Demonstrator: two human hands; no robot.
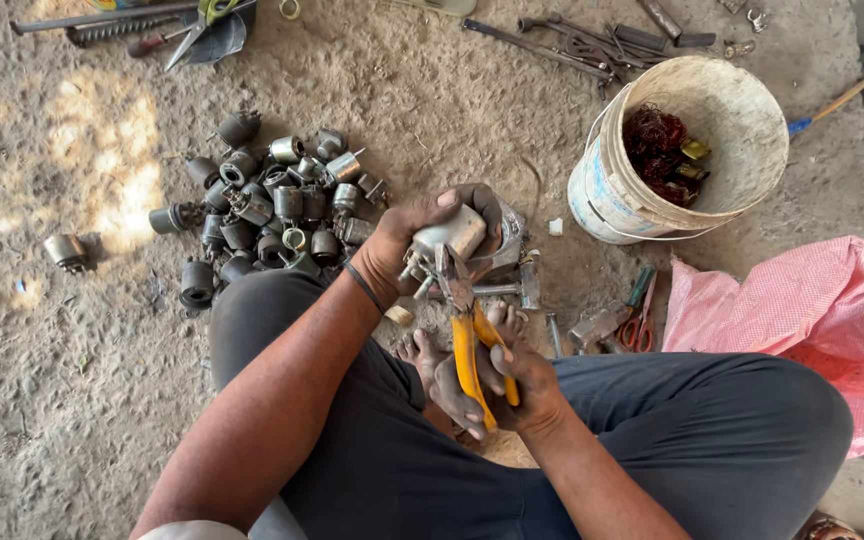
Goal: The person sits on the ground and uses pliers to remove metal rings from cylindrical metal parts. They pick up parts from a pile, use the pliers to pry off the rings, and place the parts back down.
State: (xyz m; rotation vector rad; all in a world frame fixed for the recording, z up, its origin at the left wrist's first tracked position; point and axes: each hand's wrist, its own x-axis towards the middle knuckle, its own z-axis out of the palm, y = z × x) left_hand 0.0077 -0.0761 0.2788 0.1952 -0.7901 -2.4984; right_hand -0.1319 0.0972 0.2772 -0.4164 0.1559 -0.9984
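L hand (422,240) clenched on metal cylinder (449,236); R hand (512,385) grips yellow pliers (467,340) (jaws at cylinder's end).

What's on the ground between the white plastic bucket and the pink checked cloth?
In the head view, only bare sandy ground lies between the white plastic bucket and the pink checked cloth; the red-handled scissors sit off to the cloth's left.

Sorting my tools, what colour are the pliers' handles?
Yellow, on the pliers in the right hand; head view shows it best.
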